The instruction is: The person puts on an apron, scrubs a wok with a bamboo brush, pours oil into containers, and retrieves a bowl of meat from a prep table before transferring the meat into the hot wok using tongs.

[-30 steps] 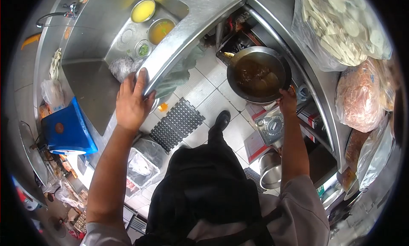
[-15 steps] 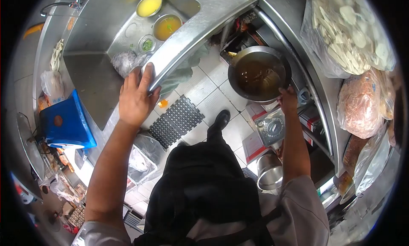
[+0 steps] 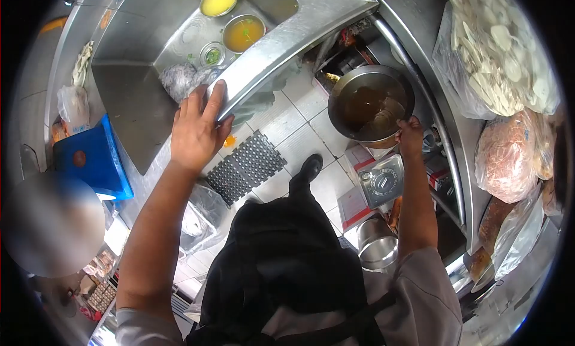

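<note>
Left hand (image 3: 197, 133) spread over sink edge (image 3: 284, 43), apart from right hand (image 3: 410, 136) clamped on pan (image 3: 362, 76) at near edge; tiled floor (image 3: 299, 100) between sink edge and pan.

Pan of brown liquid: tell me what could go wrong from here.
The pan could tip and spill its brown liquid, since only the right hand grips its rim while the left hand rests on the sink edge. The orange spot on the floor tiles might be slippery underfoot.
</note>
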A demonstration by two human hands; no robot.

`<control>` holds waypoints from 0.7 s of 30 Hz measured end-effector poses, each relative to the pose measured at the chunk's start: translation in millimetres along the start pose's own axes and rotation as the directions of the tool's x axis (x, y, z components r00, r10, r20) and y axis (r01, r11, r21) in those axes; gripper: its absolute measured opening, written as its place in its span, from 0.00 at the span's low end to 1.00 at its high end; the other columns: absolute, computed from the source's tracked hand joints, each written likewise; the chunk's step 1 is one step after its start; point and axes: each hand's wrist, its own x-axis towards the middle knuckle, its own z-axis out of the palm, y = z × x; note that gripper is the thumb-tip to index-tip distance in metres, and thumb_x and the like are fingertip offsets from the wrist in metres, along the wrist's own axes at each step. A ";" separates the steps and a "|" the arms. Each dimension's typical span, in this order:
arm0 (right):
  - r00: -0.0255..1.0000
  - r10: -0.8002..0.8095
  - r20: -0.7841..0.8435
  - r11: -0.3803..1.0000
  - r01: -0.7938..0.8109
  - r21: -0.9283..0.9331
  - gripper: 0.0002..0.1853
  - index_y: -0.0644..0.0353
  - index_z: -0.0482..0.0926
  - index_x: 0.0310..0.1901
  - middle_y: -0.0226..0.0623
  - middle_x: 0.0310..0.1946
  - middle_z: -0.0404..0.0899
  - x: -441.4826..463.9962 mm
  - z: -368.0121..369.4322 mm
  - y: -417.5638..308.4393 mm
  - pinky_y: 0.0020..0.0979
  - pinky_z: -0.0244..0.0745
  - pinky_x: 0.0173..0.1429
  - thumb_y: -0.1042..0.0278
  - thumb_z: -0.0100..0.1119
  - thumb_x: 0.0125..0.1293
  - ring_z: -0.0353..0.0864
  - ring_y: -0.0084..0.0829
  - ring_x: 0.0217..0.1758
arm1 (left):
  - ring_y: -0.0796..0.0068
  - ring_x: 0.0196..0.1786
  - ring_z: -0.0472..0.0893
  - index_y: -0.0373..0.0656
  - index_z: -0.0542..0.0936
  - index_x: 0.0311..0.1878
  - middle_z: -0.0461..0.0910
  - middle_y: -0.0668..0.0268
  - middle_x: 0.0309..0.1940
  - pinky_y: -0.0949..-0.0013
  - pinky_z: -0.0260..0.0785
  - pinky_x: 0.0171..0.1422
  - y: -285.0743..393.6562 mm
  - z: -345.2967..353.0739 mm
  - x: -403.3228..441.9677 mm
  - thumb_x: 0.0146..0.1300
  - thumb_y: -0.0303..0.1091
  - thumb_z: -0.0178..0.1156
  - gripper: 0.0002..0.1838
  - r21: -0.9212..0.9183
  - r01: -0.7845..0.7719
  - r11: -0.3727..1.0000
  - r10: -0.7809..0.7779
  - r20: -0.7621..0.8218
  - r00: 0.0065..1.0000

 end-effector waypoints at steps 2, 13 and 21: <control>1.000 0.013 0.025 1.000 -0.013 -0.017 0.15 0.53 0.62 0.25 0.29 0.15 0.67 -2.2 -3.7 6.9 0.24 0.62 0.13 0.79 0.59 0.59 0.68 0.22 0.10 | 0.53 0.53 0.75 0.53 0.66 0.69 0.71 0.53 0.56 0.55 0.69 0.55 0.2 0.3 0.1 0.55 0.38 0.66 0.36 -0.003 -0.007 1.000 0.007 -0.002 1.000; 0.951 0.200 -0.236 0.877 -0.067 0.476 0.09 0.49 0.71 0.28 0.28 0.27 0.78 -20.4 -54.8 52.5 0.25 0.73 0.23 0.75 0.61 0.59 0.77 0.24 0.25 | 0.52 0.53 0.75 0.53 0.66 0.68 0.71 0.53 0.56 0.55 0.70 0.55 -0.2 1.1 -0.7 0.54 0.38 0.67 0.37 0.000 0.002 1.000 -0.002 0.001 1.000; 0.984 0.174 -0.037 0.804 -0.120 0.582 0.09 0.52 0.77 0.40 0.26 0.34 0.81 -13.2 -36.7 84.5 0.22 0.69 0.22 0.79 0.58 0.60 0.75 0.21 0.23 | 0.52 0.53 0.75 0.54 0.67 0.68 0.71 0.53 0.56 0.55 0.71 0.54 1.3 4.1 -1.9 0.52 0.37 0.68 0.38 -0.012 0.018 1.000 -0.018 -0.025 1.000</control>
